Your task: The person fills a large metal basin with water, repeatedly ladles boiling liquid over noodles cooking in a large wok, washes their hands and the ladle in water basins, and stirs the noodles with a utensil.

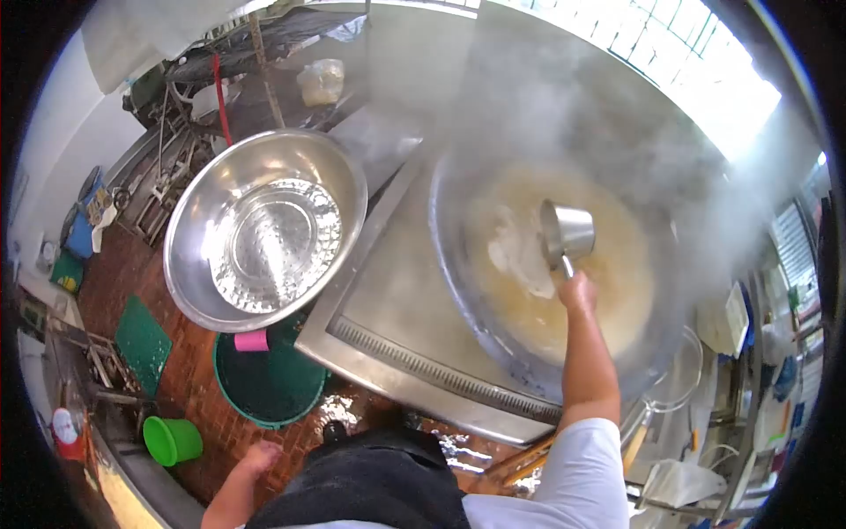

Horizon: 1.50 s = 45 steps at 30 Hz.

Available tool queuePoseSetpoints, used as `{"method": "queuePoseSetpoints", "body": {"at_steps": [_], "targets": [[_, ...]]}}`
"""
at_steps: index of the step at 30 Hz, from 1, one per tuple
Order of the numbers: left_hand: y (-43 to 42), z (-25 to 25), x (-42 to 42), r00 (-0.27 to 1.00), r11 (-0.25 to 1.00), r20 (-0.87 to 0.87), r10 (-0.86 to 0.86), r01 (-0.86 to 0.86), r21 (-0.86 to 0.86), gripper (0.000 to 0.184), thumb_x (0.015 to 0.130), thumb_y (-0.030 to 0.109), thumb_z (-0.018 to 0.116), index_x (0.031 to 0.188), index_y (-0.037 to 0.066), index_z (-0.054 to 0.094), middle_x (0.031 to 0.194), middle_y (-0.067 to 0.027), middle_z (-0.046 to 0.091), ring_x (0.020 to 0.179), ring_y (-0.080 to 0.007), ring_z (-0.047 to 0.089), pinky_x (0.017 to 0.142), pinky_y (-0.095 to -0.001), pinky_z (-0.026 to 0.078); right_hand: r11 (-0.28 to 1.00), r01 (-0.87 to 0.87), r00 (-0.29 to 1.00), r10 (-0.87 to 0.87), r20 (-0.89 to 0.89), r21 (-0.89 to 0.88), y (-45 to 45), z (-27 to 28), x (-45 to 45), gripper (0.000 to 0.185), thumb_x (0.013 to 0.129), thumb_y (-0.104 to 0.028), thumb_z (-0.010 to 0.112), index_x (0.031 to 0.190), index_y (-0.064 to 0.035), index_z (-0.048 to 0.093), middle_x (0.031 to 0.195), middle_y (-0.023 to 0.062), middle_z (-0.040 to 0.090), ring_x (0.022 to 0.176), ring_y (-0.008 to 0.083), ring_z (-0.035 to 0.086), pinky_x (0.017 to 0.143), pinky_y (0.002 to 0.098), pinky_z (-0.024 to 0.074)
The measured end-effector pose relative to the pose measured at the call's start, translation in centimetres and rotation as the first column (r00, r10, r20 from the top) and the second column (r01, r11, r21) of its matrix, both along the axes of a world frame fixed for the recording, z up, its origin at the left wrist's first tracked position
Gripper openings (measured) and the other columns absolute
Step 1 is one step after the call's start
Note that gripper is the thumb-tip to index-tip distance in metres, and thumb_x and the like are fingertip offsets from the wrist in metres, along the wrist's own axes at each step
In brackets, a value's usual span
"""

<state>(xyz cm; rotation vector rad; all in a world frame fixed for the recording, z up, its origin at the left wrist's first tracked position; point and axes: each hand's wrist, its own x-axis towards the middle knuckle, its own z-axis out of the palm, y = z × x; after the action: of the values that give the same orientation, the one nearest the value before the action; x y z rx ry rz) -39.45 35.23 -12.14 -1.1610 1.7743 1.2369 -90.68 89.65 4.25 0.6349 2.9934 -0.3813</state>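
Observation:
My right hand (577,291) is closed around the handle of a metal dipper (568,231), holding it over the big wok (458,304). The dipper is tilted, its mouth facing left. Cloudy yellowish liquid (608,309) fills much of the wok, with a whitish patch (515,251) on the left beside the dipper. Steam rises and blurs the far rim. Low at my left side hangs my left hand (263,458), its fingers curled with nothing visible in them. A wide, shiny metal basin (189,256) sits left of the stove, with clear liquid in its bottom.
The steel stove top (397,282) has a slotted drain (441,368) along its front. Below the basin stands a dark green tub (264,383) with a pink scoop (251,341). A bright green bucket (173,442) is on the brick floor. Wire strainers (679,388) lie at right.

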Motion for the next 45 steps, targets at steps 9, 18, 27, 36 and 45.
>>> {"method": "queuePoseSetpoints", "body": {"at_steps": [9, 18, 27, 36, 45], "targets": [[0.1, 1.7, 3.5, 0.954, 0.968, 0.171, 0.247, -0.237, -0.077, 0.021, 0.083, 0.03, 0.054, 0.087, 0.01, 0.059, 0.073, -0.0007, 0.054, 0.061, -0.0135, 0.05, 0.052, -0.0296, 0.041, 0.461, 0.312, 0.91, 0.107, 0.401, -0.831, -3.3, -4.1, 1.2, 0.016, 0.077, -0.019, 0.063, 0.073, -0.0084, 0.051, 0.056, 0.0016, 0.05, 0.048, 0.0108, 0.049, 0.042, 0.0261, 0.0408], [-1.8, -2.6, 5.5, 0.96, 0.963, 0.099, 0.264, -0.268, 0.033, 0.017, 0.082, 0.027, 0.054, 0.088, 0.011, 0.059, 0.066, 0.0003, 0.053, 0.052, -0.0135, 0.048, 0.042, -0.0269, 0.036, 0.13, 0.301, 0.938, 0.14, 0.318, -0.945, -6.2, 2.5, 11.4, 0.028, 0.076, -0.014, 0.06, 0.102, -0.0097, 0.052, 0.062, -0.0049, 0.047, 0.046, 0.0046, 0.041, 0.04, 0.0209, 0.0324], [-2.9, -3.1, 4.6, 0.928, 0.912, -0.057, 0.368, -0.348, 0.218, 0.022, 0.083, 0.021, 0.053, 0.063, 0.012, 0.05, 0.052, 0.0005, 0.042, 0.042, -0.0117, 0.038, 0.036, -0.0275, 0.025, 0.373, 0.048, 0.979, 0.167, 0.118, -0.927, -9.2, 6.8, 17.6, 0.028, 0.073, -0.012, 0.06, 0.099, -0.004, 0.052, 0.061, -0.0009, 0.047, 0.043, 0.0092, 0.042, 0.038, 0.0243, 0.0354], [-5.3, -7.9, 10.5, 0.973, 0.976, 0.101, 0.209, -0.213, 0.034, 0.033, 0.081, 0.039, 0.055, 0.089, 0.008, 0.062, 0.072, -0.004, 0.057, 0.057, -0.0169, 0.052, 0.045, -0.0333, 0.041, 0.552, 0.0, 0.988, 0.129, 0.085, -0.834, -11.6, 7.8, 20.3, 0.021, 0.078, -0.019, 0.064, 0.092, -0.0081, 0.053, 0.058, -0.0013, 0.05, 0.039, 0.0067, 0.044, 0.034, 0.0211, 0.0341], [-6.2, -5.4, 9.2, 0.965, 0.964, 0.045, 0.259, -0.261, 0.055, 0.024, 0.082, 0.033, 0.056, 0.074, 0.01, 0.057, 0.061, -0.0001, 0.048, 0.05, -0.0129, 0.045, 0.041, -0.029, 0.034, 0.679, -0.085, 0.993, 0.118, -0.005, -0.729, -13.6, 7.4, 21.7, 0.018, 0.081, -0.023, 0.062, 0.083, -0.0091, 0.051, 0.056, -0.0014, 0.049, 0.037, 0.0065, 0.043, 0.032, 0.0212, 0.0326]]}}
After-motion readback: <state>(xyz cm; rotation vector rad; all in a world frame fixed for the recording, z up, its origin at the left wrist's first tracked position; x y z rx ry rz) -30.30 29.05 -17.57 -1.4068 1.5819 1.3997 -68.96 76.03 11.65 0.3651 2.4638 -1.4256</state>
